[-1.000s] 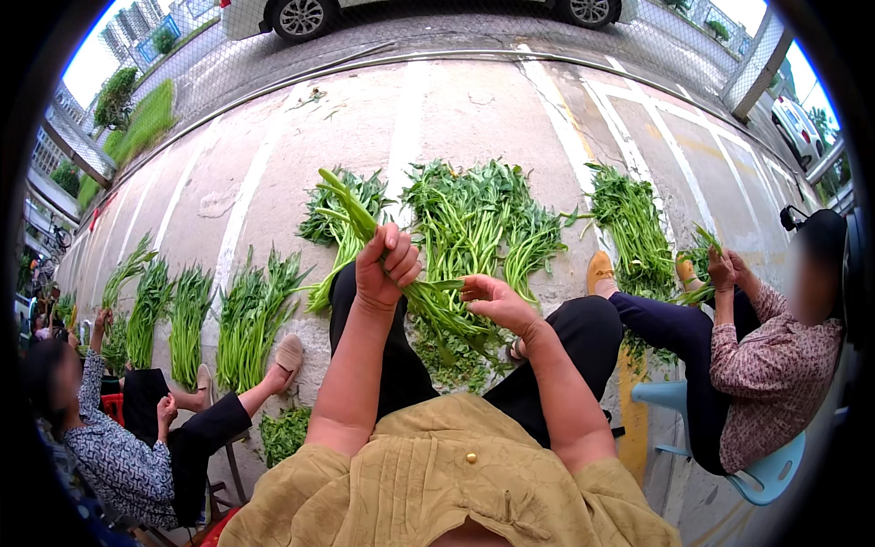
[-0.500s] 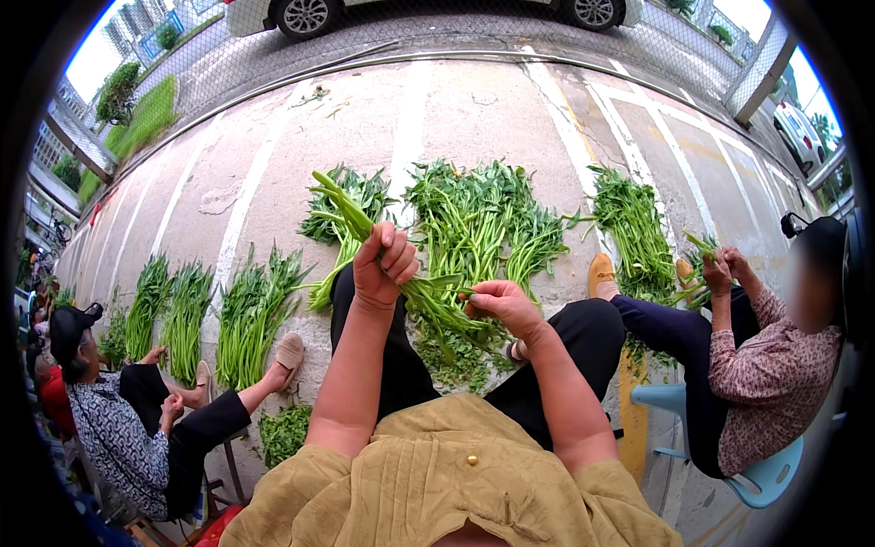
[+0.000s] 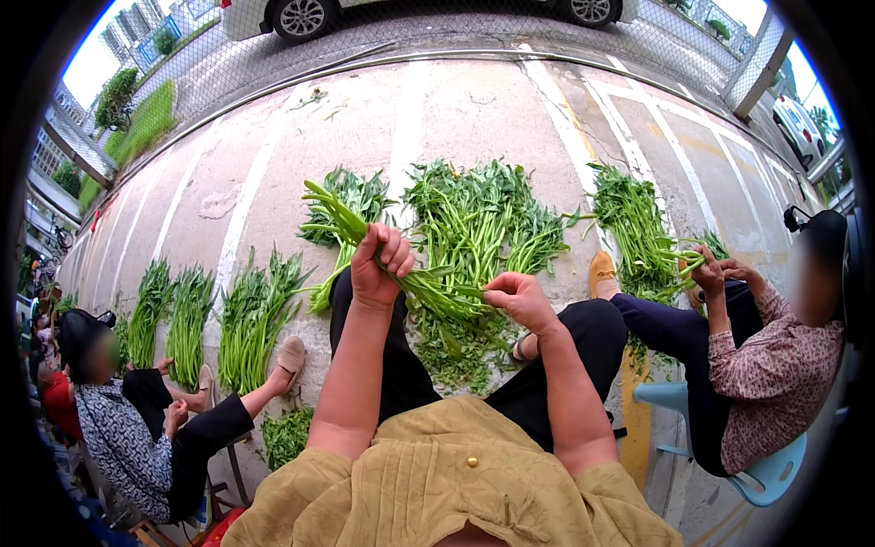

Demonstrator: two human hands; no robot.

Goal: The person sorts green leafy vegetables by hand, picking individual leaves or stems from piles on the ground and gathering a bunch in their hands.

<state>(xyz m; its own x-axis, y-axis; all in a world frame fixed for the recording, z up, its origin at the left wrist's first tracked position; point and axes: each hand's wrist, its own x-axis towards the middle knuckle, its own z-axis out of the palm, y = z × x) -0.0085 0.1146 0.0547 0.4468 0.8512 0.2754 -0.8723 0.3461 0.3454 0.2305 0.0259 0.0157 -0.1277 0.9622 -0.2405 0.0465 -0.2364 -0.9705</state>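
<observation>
My left hand is closed around a bunch of water spinach, held above my lap with thick pale stems pointing up and to the left. The leafy end of that bunch hangs down to the right. Thumb and fingertips of my right hand pinch a leaf at the side of the bunch. Beyond my knees a big pile of water spinach lies on the pavement, with a smaller pile left of it. Loose picked leaves are heaped on the ground between my feet.
To my right a person sits on a blue plastic stool, handling stems beside another pile. A person sits at my left, near several laid-out bunches. Beyond the pavement stand a wire fence and a parked car.
My right hand has shifted slightly right and up, away from the bunch. The left hand's bunch has tilted a little. The person on my right has lowered their hands slightly.
</observation>
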